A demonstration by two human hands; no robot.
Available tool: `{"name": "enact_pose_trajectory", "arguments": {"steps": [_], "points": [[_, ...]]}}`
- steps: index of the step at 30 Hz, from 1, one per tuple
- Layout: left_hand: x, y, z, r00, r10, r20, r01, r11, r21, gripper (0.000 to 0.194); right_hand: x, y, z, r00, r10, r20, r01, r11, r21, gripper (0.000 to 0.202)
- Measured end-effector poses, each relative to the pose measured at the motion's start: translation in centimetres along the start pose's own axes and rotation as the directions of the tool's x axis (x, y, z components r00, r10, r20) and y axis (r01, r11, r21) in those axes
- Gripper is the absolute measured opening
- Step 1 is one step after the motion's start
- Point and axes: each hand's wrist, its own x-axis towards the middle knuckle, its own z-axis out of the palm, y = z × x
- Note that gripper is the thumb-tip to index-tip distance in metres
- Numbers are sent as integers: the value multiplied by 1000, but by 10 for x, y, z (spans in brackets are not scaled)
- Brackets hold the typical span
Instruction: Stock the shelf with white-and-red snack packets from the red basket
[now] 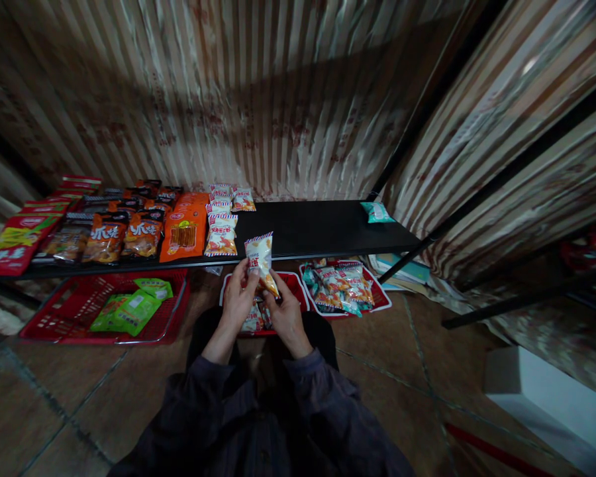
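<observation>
Between my two hands, a white and orange snack bag (260, 258) is held up in front of the black shelf (308, 228). My left hand (237, 295) grips its left side, and my right hand (284, 308) grips its lower right corner. Both hands are closed on it. Just behind, on the shelf, a column of matching snack bags (221, 235) lies beside an orange packet (183, 232). Below my hands is a red basket (298, 291) with a white rim, holding some small packets (253, 319) partly hidden by my hands.
Brown snack packs (142, 233) and red packs (22, 235) fill the shelf's left end; a teal bag (376, 212) lies at its right. A red basket (171, 318) holds green packets (129, 311). Another basket (380, 298) holds mixed bags. A white box (546, 397) stands on the floor.
</observation>
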Motion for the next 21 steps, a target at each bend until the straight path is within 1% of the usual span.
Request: {"name": "enact_pose_trajectory", "arguments": {"steps": [3,5,7,9,11,13,15,16,17,18,19,21], "points": [[-2,3,4,999,19,47,-15,997,-75,51,-4,-3,2,993,-119,5,118,980,-159,54],[-3,3,5,997,3,80,7,992,-124,53,-8,-3,4,982,-187,24,186,940,-286,59],[-3,1,5,995,-15,101,28,991,-129,56,-11,-4,7,970,-240,47,238,881,-408,63],[-3,-1,4,995,-40,96,52,991,-127,58,-15,-5,8,957,-280,79,282,825,-489,61],[-3,-3,1,995,-63,80,75,985,-158,58,-19,-8,9,946,-299,128,320,790,-523,59],[-3,-2,-2,994,-84,75,98,972,-214,56,-22,-12,8,933,-310,180,359,786,-504,59],[-3,1,-5,991,-120,66,133,958,-254,55,-25,-16,5,924,-320,209,380,820,-428,59],[-4,3,-7,987,-147,65,159,950,-268,55,-25,-18,3,928,-320,193,371,849,-376,57],[-4,4,-9,982,-173,72,187,942,-279,55,-23,-19,1,939,-309,152,343,883,-321,52],[-5,6,-12,977,-195,89,212,934,-286,55,-19,-20,-2,955,-285,86,297,918,-263,47],[-6,6,-14,970,-210,119,236,928,-288,55,-14,-20,-4,970,-243,6,239,951,-198,41],[-9,7,-18,953,-222,208,275,921,-277,56,2,-18,-8,984,-112,-138,110,994,-26,36]]}}
